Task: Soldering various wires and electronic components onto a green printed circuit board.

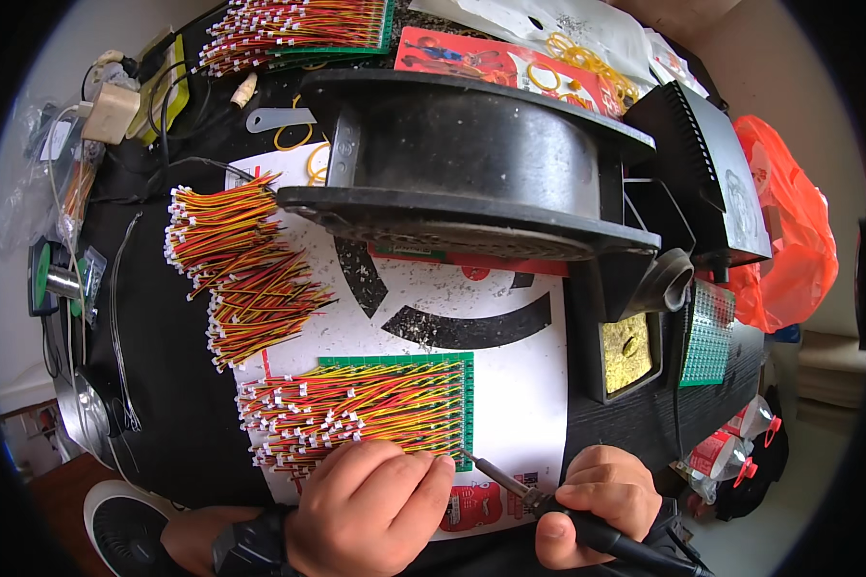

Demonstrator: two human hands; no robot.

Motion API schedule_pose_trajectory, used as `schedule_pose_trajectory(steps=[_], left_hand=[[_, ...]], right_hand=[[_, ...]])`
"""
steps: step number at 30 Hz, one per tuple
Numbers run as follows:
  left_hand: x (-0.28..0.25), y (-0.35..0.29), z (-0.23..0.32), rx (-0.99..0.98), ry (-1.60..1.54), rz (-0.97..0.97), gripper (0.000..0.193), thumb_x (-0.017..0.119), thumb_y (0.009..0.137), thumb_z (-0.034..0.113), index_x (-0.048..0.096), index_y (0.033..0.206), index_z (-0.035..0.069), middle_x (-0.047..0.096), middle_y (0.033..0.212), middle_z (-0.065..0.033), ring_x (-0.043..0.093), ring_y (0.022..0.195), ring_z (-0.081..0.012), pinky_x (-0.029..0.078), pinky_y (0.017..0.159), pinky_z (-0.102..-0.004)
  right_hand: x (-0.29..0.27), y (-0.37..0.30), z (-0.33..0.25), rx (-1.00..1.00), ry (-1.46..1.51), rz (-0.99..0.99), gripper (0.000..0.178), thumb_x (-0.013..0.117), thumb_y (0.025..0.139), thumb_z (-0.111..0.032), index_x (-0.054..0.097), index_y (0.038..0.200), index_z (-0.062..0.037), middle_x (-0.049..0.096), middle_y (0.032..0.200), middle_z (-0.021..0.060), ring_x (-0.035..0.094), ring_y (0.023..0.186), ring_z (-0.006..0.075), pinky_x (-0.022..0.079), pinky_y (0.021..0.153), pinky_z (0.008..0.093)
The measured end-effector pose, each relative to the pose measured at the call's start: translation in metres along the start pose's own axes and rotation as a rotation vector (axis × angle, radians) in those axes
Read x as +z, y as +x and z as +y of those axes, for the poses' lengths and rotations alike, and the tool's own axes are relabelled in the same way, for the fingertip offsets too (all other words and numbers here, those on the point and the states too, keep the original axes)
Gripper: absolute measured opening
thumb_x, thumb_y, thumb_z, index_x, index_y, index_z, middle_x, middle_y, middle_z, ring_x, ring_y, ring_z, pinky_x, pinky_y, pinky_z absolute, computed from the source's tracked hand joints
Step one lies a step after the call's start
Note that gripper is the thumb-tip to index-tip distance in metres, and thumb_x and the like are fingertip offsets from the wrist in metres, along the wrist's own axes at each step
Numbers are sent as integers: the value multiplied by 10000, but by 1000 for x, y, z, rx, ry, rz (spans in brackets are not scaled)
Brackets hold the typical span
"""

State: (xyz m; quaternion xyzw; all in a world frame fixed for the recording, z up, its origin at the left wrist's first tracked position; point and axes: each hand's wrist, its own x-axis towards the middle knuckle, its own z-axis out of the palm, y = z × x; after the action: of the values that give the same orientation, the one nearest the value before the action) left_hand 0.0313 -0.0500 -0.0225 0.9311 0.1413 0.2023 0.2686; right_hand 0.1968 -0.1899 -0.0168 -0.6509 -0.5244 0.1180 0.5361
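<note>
A green circuit board [469,404] lies on a white printed sheet, crowded with red, yellow and black wires [375,404] that end in small white connectors to the left. At its near right corner my left hand [370,505] is closed, fingertips pinched over the wire ends; the pinched wire is mostly hidden by the fingers. My right hand [606,495] is wrapped round the handle of a soldering iron [500,478]. The iron's tip points left and reaches the board's right edge, close beside the left fingertips. A loose pile of similar wires [250,269] rests farther left.
A large black fan [481,144] stands beyond the board. To its right are a soldering stand with a yellow sponge [630,356], a black box [702,173] and a perforated green board [709,337]. A solder spool [63,281] sits far left; another wired board [298,38] lies at the back.
</note>
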Motion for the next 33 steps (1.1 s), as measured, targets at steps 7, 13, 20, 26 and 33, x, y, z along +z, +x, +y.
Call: schedule_pose_trajectory(steps=[7, 13, 20, 26, 33], left_hand=[[0, -1, 0, 4, 27, -3, 283, 700, 642, -38, 749, 921, -54, 682, 827, -109, 633, 685, -254, 534, 622, -330], [2, -2, -3, 33, 5, 11, 279, 699, 651, -44, 747, 926, -59, 680, 826, -110, 634, 691, -253, 533, 629, -331], [0, -3, -3, 18, 11, -24, 289, 697, 651, -47, 744, 936, -65, 678, 840, -112, 634, 702, -254, 534, 635, -332], [-4, 3, 3, 23, 16, -45, 295, 696, 654, -44, 739, 945, -68, 678, 848, -115, 635, 708, -258, 536, 638, -333], [-4, 1, 2, 6, 19, -55, 252, 713, 688, -54, 738, 939, -65, 676, 852, -118, 639, 715, -262, 543, 648, -337]], right_hand=[[-1, 5, 1, -59, 69, -37, 202, 755, 811, -10, 602, 925, 55, 590, 646, 125, 525, 474, 218, 418, 462, 336], [-3, 6, -2, -53, 53, -34, 201, 758, 809, -13, 599, 916, 51, 588, 646, 123, 529, 479, 217, 422, 466, 332], [0, 6, -2, -41, 48, -45, 204, 760, 809, -20, 597, 911, 46, 586, 645, 122, 527, 480, 217, 422, 467, 332], [-2, 7, -6, -34, 39, -36, 205, 760, 809, -25, 599, 915, 45, 585, 646, 120, 521, 479, 217, 419, 467, 334], [-2, -2, -2, -47, 124, 49, 217, 725, 832, -77, 596, 936, 64, 562, 671, 125, 497, 510, 203, 412, 488, 343]])
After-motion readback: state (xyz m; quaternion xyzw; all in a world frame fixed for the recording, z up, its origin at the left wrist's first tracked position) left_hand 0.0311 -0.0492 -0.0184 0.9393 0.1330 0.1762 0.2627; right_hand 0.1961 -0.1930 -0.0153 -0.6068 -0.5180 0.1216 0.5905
